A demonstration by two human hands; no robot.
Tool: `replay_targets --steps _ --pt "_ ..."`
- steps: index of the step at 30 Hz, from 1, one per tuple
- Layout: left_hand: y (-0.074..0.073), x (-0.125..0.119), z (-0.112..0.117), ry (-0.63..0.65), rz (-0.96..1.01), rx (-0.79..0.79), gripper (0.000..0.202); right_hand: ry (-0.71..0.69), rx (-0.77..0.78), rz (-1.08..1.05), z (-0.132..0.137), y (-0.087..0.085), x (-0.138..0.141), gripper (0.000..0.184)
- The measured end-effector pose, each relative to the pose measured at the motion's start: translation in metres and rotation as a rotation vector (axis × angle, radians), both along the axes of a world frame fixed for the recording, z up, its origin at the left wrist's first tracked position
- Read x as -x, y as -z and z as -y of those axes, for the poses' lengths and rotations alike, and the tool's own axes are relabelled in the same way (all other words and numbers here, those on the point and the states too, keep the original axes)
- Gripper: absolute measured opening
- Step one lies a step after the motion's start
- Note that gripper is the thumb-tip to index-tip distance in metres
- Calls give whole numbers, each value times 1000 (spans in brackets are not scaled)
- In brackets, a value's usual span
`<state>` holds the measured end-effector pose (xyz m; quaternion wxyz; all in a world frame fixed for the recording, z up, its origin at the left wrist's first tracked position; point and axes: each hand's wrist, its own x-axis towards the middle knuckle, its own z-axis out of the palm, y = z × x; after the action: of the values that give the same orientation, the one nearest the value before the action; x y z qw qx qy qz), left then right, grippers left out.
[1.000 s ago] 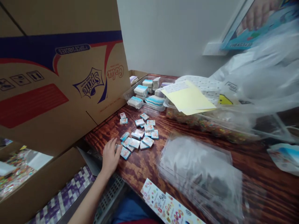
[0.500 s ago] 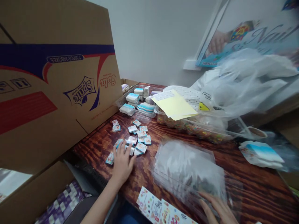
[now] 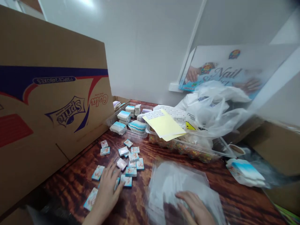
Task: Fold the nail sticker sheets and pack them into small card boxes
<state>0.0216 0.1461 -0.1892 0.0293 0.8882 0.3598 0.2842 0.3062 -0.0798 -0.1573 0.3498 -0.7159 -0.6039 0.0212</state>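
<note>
My left hand (image 3: pixel 108 187) is spread palm down over several small blue-and-white packs (image 3: pixel 126 180) with a hand picture on them. Its fingers partly cover some packs, and I see none lifted. One more pack (image 3: pixel 91 199) lies beside the wrist. On the right, my right hand (image 3: pixel 197 206) reaches over a stack of clear plastic bags (image 3: pixel 180 178), fingers stretched out and slightly blurred. It touches or hovers just above the top bag; I cannot tell which.
A large cardboard box (image 3: pixel 58 90) walls off the left side. Behind the packs are a clear tray (image 3: pixel 133 135) of bundled packs and a clear bin (image 3: pixel 178 148) of colourful bits under yellow paper (image 3: pixel 162 125). A white plastic bag (image 3: pixel 203 109) and wrapped bundle (image 3: pixel 246 173) are at right.
The view has tilted up, so the sticker sheets at the front edge are out of sight. My right hand has moved further onto the plastic bags. My left hand stays among the packs.
</note>
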Motion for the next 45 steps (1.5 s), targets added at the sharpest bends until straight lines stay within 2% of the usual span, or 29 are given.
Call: replay_targets --steps 2,5,7,9,12,15,18,20,23,25,29,34,36,39,42,45 --pt "-16 -10 -10 48 76 47 33 68 -27 -23 -32 -38 8 19" --pt "-37 -28 -23 145 125 120 35 70 -37 -33 -67 -85 22 16" --pt "-41 -38 -28 197 117 150 39 39 16 -13 -78 -101 29 17" --pt "-37 -44 -28 273 114 153 39 -26 128 66 -78 -103 33 14" --pt "-26 -45 -22 355 101 181 37 -95 353 154 -59 -91 30 18" --pt "-22 -38 -13 340 57 252 37 -83 526 109 -25 -77 17 20" --pt "-30 -30 -6 293 25 338 37 -2 585 0 18 -65 -1 22" --pt "-39 -25 -1 248 16 390 37 118 558 -81 47 -53 -14 29" --pt "-51 -25 5 210 -14 475 37 290 561 -145 83 -27 -36 42" --pt "-57 -29 9 208 -44 533 36 334 584 -172 97 -10 -45 48" --pt "-67 -42 22 244 -101 588 34 318 578 -199 100 10 -42 56" --pt "-76 -49 38 311 -156 620 33 225 481 -203 95 32 -34 50" --pt "-77 -45 45 309 -180 619 33 201 434 -203 99 45 -37 48" --pt "-72 -40 56 292 -169 601 32 237 387 -204 106 59 -42 51" --pt "-63 -44 70 324 -141 564 25 254 391 -228 109 55 -35 51" --pt "-53 -54 83 387 -125 488 23 280 369 -258 112 31 -14 44"
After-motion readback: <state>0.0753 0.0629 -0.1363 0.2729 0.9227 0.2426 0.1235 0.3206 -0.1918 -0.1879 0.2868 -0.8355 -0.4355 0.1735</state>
